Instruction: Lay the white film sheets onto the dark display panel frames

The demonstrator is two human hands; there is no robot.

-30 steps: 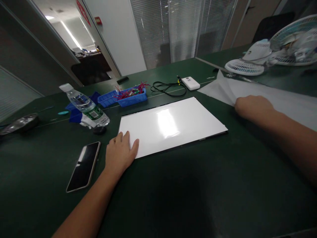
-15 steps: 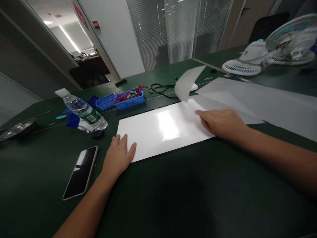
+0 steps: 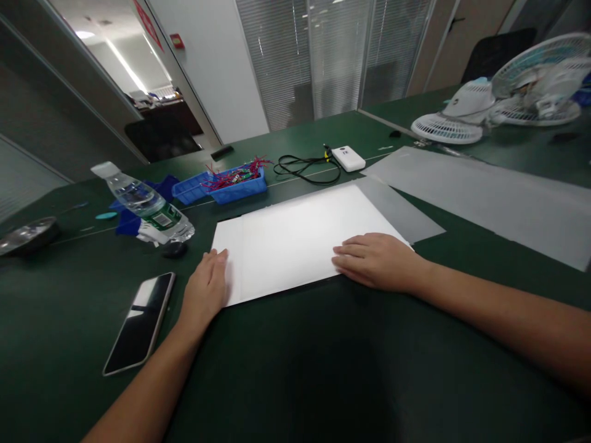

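A white rectangular panel (image 3: 286, 240) lies flat on the green table, with a matte sheet covering most of it up to a strip at its left end. My left hand (image 3: 206, 286) rests at the panel's left edge, fingers on the edge and holding nothing that I can see. Over the near right part of the sheet lies my right hand (image 3: 376, 261), palm down with its fingers stretched out. Beyond the panel's right end, a translucent sheet (image 3: 410, 215) lies on the table beside a longer translucent sheet (image 3: 498, 197).
A phone (image 3: 141, 323) lies at the left. Behind it are a tilted water bottle (image 3: 148, 206) and blue trays (image 3: 240, 189) with red wires. A black cable (image 3: 305, 169) and a white power bank (image 3: 348, 158) lie behind the panel. Fan parts (image 3: 447, 127) stand at the back right.
The curled sheet that stood up at the panel's right end now lies flat over the panel. My right hand has moved left and nearer, and its fingers have stretched out.
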